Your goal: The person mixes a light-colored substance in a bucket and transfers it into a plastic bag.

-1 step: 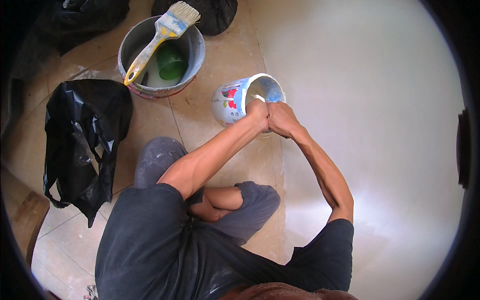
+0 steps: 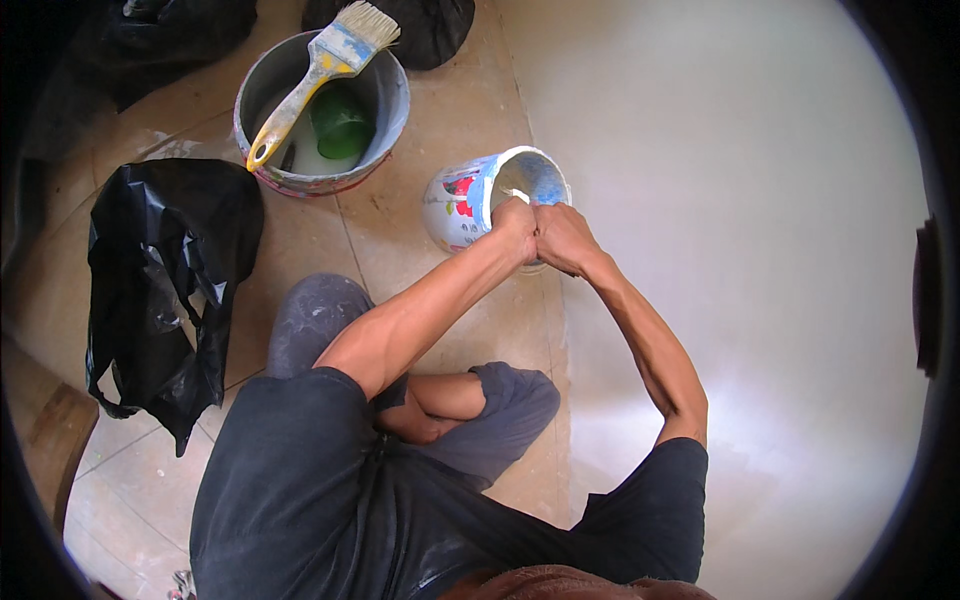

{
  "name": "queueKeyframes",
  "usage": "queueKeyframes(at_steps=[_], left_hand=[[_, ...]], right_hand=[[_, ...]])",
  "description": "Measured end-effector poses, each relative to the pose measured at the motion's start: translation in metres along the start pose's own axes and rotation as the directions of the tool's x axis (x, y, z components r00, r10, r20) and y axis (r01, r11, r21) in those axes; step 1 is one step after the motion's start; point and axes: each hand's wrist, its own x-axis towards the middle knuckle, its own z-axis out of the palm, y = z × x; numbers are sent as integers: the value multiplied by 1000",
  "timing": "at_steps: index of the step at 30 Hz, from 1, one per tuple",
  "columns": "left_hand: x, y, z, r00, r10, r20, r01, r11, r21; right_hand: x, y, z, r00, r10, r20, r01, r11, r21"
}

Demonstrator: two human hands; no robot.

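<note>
A white bucket (image 2: 447, 212) with blue and red marks leans with its mouth tipped toward the right. Over the near side of its rim, my left hand (image 2: 514, 222) and my right hand (image 2: 565, 240) are pressed together, both closed. A small pale tip (image 2: 514, 194) sticks up just beyond my left fingers, inside the bucket's mouth. What my fingers hold is hidden by the backs of my hands; I cannot tell whether either one grips the rim. Blue smears coat the bucket's inner wall.
A larger bucket (image 2: 398, 118) holds whitish liquid and a green container (image 2: 343, 122); a yellow-handled paintbrush (image 2: 318, 82) lies across its top. A black plastic bag (image 2: 165, 220) lies at the left. A smooth pale wall (image 2: 740, 250) rises on the right, close to my right arm.
</note>
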Motion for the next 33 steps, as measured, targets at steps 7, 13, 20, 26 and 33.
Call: queueKeyframes(at_steps=[7, 13, 20, 26, 33], left_hand=[[23, -1, -2, 997, -81, 3, 81, 996, -34], [35, 0, -4, 975, -207, 78, 210, 977, -23], [27, 1, -4, 989, -52, 142, 54, 998, -14], [13, 5, -4, 984, -73, 162, 84, 995, -61], [19, -9, -10, 990, 45, 131, -71, 978, 196]], right_hand=[[-7, -3, -2, 993, -88, -75, 86, 996, -36], [-16, 0, 0, 982, -105, -156, 94, 993, -75], [-10, -5, -12, 990, -119, -77, 111, 989, -101], [-1, 1, -7, 1000, 4, 23, -1, 993, -118], [-10, -5, -5, 995, -96, 15, 97, 986, -137]])
